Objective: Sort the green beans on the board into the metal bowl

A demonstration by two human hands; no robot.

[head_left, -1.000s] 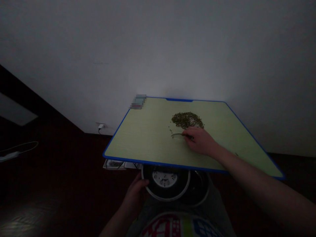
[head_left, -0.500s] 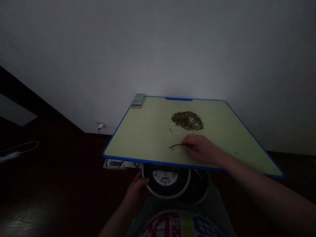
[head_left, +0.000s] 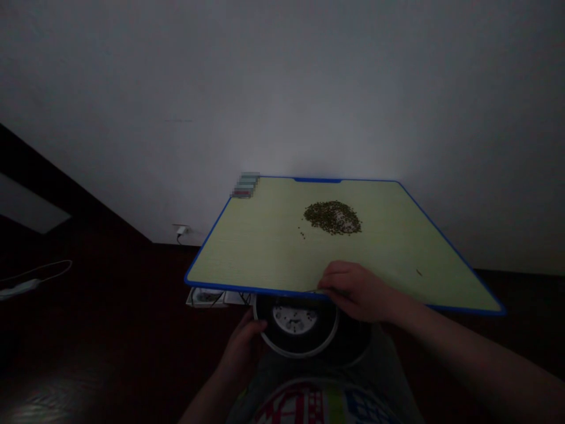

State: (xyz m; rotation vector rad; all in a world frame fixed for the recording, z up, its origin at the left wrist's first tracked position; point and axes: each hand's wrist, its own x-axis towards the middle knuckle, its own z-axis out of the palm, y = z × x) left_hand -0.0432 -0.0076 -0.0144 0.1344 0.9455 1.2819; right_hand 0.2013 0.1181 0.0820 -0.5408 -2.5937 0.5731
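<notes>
My right hand is closed on a thin, dark, slightly curved tool at the near edge of the table. The tool's tip lies by the blue rim, and its exact kind is too dark to tell. Under that edge, my left hand grips the left side of a round black bowl with a pale rim. Small dark bits lie over the white centre in the bowl. A pile of small greenish-brown beans or seeds rests on the tabletop, with several loose ones to its left.
The pale folding table has a blue edge and stands against the wall. A blurred box-like item sits at its far left corner. A small brown sliver lies at right. Below are a tray with cables and a second dark round vessel.
My right hand has moved toward me with the tool, from the tabletop to its near edge above the bowl. My left hand keeps its grip on the bowl.
</notes>
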